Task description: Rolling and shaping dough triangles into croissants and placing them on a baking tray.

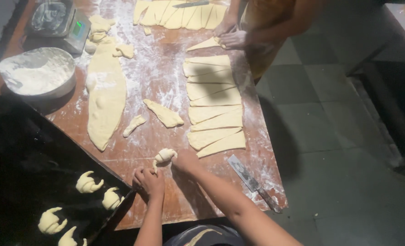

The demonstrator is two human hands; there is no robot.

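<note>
Rolled dough (164,156), pale and half-curled into a crescent, lay on the floured wooden table (161,77) just in front of the person, pinched at both ends. The right hand (185,161) had its fingers closed on the thicker end, while the left hand (148,181) was bunched with its fingers together on the thin tail of the same piece. To the left, a dark baking tray (25,155) held four shaped crescents (88,183), set apart from one another. Beyond the hands, a column of cut dough triangles (214,102) ran up the table, with a long uncut strip of dough (106,93) and a few scraps beside it. A knife (252,183) lay near the table's right edge, close to the right forearm. A round tin of flour (37,73) and a scale (59,20) stood at the far left. At the far end, another person's hands (230,36) pressed on a single triangle.
</note>
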